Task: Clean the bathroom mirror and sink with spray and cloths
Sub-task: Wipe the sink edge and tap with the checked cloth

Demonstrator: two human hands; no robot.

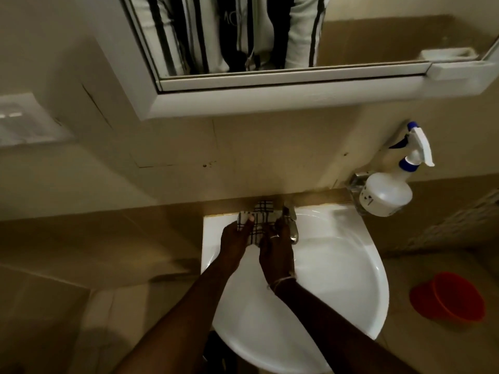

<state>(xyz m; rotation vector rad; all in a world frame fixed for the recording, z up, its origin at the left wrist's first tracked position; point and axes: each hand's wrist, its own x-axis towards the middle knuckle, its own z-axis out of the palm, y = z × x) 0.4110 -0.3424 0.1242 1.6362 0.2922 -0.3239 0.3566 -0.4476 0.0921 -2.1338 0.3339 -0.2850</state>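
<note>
A checked cloth (260, 215) lies bunched on the back rim of the white sink (348, 268), just left of the metal tap (293, 228). My left hand (235, 238) grips the cloth's left end, thumb on top. My right hand (276, 247) holds its right end, close against the tap. A white spray bottle (388, 190) with a blue collar and nozzle stands on a small wall holder to the right of the sink. The mirror (270, 36) hangs above in a white frame and reflects a striped garment.
A red bucket (449, 296) sits on the floor at the right. A white soap dish (448, 54) shows at the mirror's right edge. A white wall fitting (24, 122) is mounted at the far left. Beige walls surround the sink.
</note>
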